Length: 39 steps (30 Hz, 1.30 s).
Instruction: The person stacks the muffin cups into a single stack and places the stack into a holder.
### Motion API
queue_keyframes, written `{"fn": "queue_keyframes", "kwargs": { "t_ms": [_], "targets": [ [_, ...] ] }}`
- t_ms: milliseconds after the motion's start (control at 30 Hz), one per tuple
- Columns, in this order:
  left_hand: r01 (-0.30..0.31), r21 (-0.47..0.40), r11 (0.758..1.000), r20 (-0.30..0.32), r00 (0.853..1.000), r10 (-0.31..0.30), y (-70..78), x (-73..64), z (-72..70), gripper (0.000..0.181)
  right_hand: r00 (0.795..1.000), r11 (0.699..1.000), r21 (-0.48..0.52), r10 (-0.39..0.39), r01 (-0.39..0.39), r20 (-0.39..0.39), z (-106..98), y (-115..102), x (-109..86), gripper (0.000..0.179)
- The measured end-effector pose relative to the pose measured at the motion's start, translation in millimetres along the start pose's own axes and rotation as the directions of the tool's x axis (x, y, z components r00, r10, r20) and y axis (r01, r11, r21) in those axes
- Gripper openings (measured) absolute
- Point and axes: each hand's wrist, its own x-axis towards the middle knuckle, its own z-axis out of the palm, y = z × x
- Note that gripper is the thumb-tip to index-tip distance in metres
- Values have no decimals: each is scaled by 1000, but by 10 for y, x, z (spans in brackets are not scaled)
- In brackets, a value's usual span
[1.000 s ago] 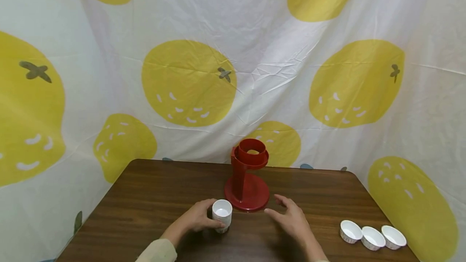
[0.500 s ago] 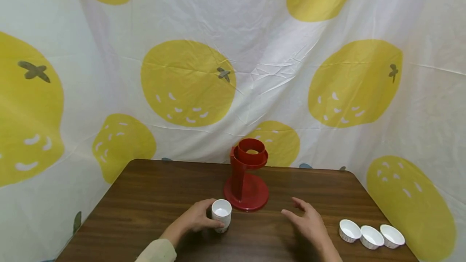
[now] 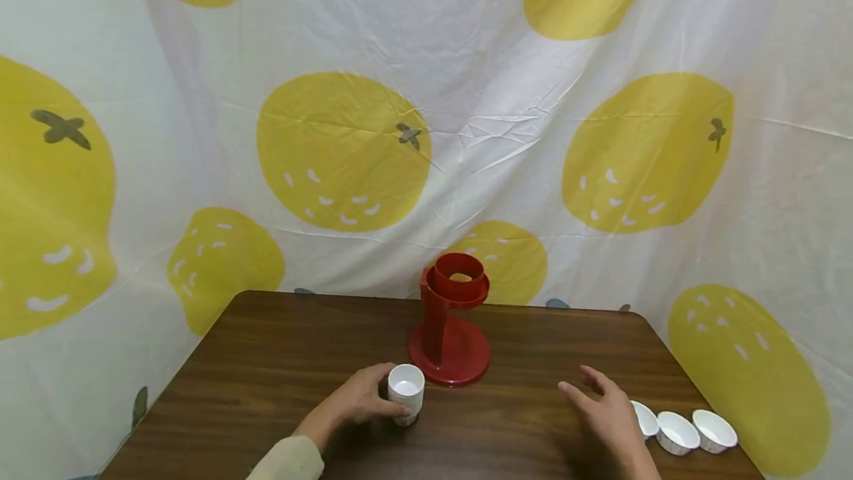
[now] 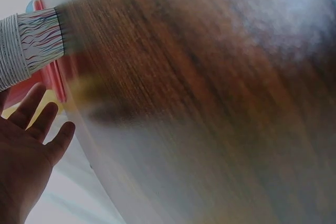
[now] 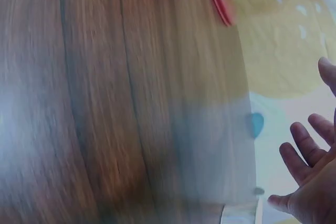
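Gripping the white cup (image 3: 406, 393): left hand (image 3: 363, 395), thumb at the cup's 6 o'clock, index tip at its 11. Cup was upright at the hand's 3 o'clock in the head view; couldn't tell if its base touched the table (image 3: 300, 347). Other three left fingers (image 4: 62, 139) were fanned out just beside it, cup at their 12 o'clock in the left wrist view.

Right hand (image 3: 608, 417) was at the cup's 3 o'clock, well apart from it. It held nothing; thumb and fingers were spread wide. Three white ramekins (image 3: 678, 433) sat in a row at its 3 to 4 o'clock, the closest partly covered by the hand; contact unclear.

Pose: left forearm came in from 8 o'clock, pale sleeve (image 3: 286, 459); right from 5 o'clock, its fingers aimed at 11.

Red stand (image 3: 436, 328) stood at the cup's 1 o'clock, ring above a round base. Lemon-print backdrop (image 3: 493, 191) hung behind the table.

View differences: left wrist showed colored wavy lines and a ribbed band on the cup's side; head didn't resolve those but had the rim and interior. Right wrist caught only a pale edge near 5 o'clock; couldn't tell which ramekin.
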Motion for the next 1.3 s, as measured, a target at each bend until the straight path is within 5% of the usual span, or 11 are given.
{"fn": "queue_keyframes", "kwargs": {
  "t_ms": [367,700,1167,1300],
  "targets": [
    [-13,11,1000,-4,1000,13,-7,7,7,58,986,996,4,88,-88,-145,-354,225,-65,89],
    [-2,4,1000,5,1000,2,-20,11,14,57,933,979,22,198,-201,-301,-570,499,-127,88],
    [-1,-7,1000,7,1000,1,-1,-4,3,58,850,913,121,407,-389,-334,-763,904,-281,92],
    [-1,-6,1000,7,1000,1,-3,-6,-1,58,845,909,115,416,-402,-336,-736,1005,-274,89]
  ]
}}
